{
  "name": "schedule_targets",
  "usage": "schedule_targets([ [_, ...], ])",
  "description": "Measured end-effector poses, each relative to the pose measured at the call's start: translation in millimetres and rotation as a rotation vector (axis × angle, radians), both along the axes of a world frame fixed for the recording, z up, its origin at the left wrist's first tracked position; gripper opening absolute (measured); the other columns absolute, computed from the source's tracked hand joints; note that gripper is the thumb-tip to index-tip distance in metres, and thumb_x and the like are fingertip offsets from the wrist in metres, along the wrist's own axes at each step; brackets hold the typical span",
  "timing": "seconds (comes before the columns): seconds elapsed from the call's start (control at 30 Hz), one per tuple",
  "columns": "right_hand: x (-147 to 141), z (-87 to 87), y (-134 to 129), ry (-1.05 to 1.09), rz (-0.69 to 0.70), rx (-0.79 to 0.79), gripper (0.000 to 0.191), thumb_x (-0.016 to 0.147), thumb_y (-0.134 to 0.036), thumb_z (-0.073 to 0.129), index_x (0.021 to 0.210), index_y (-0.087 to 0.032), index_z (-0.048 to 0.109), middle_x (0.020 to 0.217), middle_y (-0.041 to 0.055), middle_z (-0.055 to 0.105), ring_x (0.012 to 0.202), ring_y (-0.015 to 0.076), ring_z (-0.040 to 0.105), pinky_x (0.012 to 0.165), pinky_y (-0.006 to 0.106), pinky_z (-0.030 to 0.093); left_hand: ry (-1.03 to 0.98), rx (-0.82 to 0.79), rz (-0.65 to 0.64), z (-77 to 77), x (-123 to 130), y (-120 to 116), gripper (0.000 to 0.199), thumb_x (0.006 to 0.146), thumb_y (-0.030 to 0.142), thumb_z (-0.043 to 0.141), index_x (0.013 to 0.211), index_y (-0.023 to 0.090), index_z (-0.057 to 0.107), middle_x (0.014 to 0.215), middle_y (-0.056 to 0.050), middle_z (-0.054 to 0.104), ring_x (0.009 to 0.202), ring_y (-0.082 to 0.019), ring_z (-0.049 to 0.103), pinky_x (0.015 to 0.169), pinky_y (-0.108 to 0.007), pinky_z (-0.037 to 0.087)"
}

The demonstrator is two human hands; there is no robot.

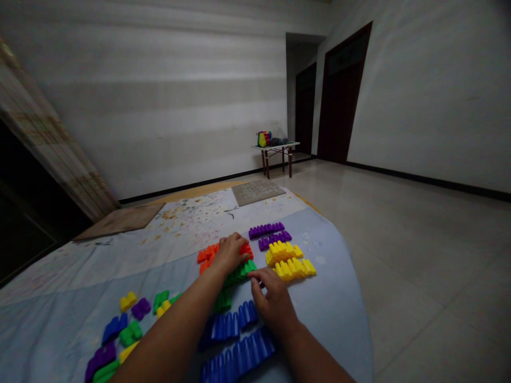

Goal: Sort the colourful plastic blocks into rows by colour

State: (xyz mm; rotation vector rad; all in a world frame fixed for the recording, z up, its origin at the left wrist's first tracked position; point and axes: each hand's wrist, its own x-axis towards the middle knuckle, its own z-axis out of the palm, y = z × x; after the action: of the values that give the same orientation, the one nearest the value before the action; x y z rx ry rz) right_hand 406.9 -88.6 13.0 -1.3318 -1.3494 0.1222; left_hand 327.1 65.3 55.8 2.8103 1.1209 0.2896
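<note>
My left hand [230, 253] reaches over a row of orange plastic blocks [208, 252] and a row of green plastic blocks [242, 271]. Its fingers are curled down at the right part of these rows and cover some pieces. At the green row's right end is my right hand [272, 297], thumb and index fingertip close together against the last green block. Two rows of yellow blocks [294, 268] lie just beyond the right hand. Nearer to me are two rows of blue blocks [239, 354]. Purple block rows [266, 230] lie farther back.
Loose mixed blocks [131, 333] are scattered left of my left forearm. A patterned cloth [331, 308] covers the round-edged table. Flat boards [257, 192] lie toward its far edge. A small table [279, 146] with a colourful bag stands by the wall.
</note>
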Motion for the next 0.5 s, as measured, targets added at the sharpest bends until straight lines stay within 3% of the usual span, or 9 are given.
schedule_targets([
  [0.33, 0.1, -1.7, 0.6, 0.011, 0.009, 0.002, 0.019, 0.081, -0.010, 0.047, 0.089, -0.018, 0.062, 0.080, 0.0041, 0.062, 0.075, 0.0154, 0.055, 0.068, 0.027, 0.044, 0.021, -0.055, 0.023, 7.1, -0.8, 7.3, 0.057, 0.062, 0.044, 0.065, 0.115, 0.025, 0.056, 0.118, -0.007, 0.054, 0.111, -0.026, 0.047, 0.097, -0.042, 0.030],
  [0.5, 0.4, -2.7, 0.9, 0.010, 0.008, -0.006, 0.019, 0.081, -0.010, 0.046, 0.089, -0.018, 0.062, 0.079, 0.0038, 0.061, 0.073, 0.0150, 0.055, 0.068, 0.027, 0.044, 0.055, -0.087, 0.046, 2.7, 0.0, 10.0, 0.057, 0.062, 0.041, 0.064, 0.115, 0.022, 0.057, 0.118, -0.011, 0.058, 0.112, -0.031, 0.048, 0.097, -0.047, 0.028],
])
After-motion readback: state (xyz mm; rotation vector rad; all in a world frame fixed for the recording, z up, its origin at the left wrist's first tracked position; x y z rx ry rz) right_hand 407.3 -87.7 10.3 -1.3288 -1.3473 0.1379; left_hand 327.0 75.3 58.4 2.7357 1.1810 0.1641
